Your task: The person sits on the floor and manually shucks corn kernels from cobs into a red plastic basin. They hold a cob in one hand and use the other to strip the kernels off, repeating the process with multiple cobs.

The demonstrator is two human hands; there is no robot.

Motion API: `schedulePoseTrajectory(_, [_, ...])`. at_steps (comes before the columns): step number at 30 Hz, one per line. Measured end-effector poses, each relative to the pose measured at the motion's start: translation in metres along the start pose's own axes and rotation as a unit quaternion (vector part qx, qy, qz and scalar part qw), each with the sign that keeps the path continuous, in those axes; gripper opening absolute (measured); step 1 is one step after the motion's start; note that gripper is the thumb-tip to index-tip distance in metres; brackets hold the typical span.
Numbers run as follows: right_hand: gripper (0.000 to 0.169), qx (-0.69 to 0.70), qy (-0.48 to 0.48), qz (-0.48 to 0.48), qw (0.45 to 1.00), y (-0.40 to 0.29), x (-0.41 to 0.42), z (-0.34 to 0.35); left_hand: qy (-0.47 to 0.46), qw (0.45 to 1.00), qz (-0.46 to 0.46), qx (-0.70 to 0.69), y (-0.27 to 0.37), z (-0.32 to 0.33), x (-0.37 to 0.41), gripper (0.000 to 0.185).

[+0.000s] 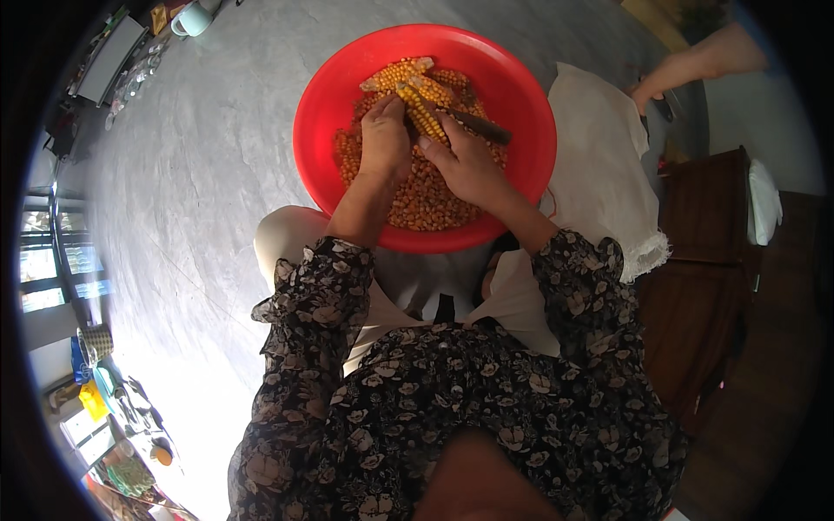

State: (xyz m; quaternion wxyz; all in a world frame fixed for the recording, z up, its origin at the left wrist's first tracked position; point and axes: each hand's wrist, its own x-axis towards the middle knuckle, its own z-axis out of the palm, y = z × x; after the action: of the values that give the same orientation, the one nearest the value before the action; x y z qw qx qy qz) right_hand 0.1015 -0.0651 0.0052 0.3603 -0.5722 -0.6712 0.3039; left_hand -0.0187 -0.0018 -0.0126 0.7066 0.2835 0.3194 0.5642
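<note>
A wide red plastic basin (319, 84) stands before me, holding loose orange corn kernels (433, 202) and several corn cobs. Above the kernels, a yellow corn cob (422, 112) slants between my hands. My right hand (470, 163) grips its lower end, thumb pointing inward. My left hand (386, 143) is curled close against the cob's left side; its fingertips are hidden, so what it holds does not show. Behind my right fingers lies a dark, narrow piece (482, 124), perhaps wood. Whole cobs (397, 73) covered in kernels rest at the basin's far side.
A whitish woven sack (599, 150) lies right of the basin, another person's hand (645, 91) at its far end. Farther right stands a brown wooden cabinet (700, 208). A pale mug (192, 18) sits far left on the grey floor (195, 130).
</note>
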Motion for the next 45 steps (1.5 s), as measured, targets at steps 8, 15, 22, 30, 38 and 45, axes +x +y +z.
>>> schedulePoseTrajectory(8, [0.061,-0.042,0.004,-0.002,0.999,-0.001,-0.002,0.001,-0.019,0.999,-0.030,-0.040,-0.003,-0.001,0.001,0.026])
schedulePoseTrajectory(15, [0.055,-0.103,-0.002,0.008,0.995,-0.010,-0.007,0.002,-0.003,1.000,-0.005,0.000,-0.006,-0.001,-0.001,0.034])
schedulePoseTrajectory(22, [0.057,-0.110,0.031,-0.034,0.993,-0.002,-0.010,0.005,0.000,1.000,0.023,0.016,-0.011,0.001,-0.003,0.035])
schedulePoseTrajectory(30, [0.060,-0.040,0.017,-0.007,0.999,-0.010,-0.012,0.001,0.001,0.999,0.025,-0.030,-0.008,0.004,-0.009,0.032])
schedulePoseTrajectory(38, [0.058,-0.081,-0.007,-0.008,0.997,-0.009,-0.012,0.003,-0.004,0.998,-0.023,-0.066,-0.002,0.007,-0.010,0.038])
schedulePoseTrajectory(45, [0.059,-0.124,0.009,-0.054,0.991,-0.004,-0.015,0.004,0.014,0.997,0.005,-0.070,-0.005,0.005,-0.007,0.029])
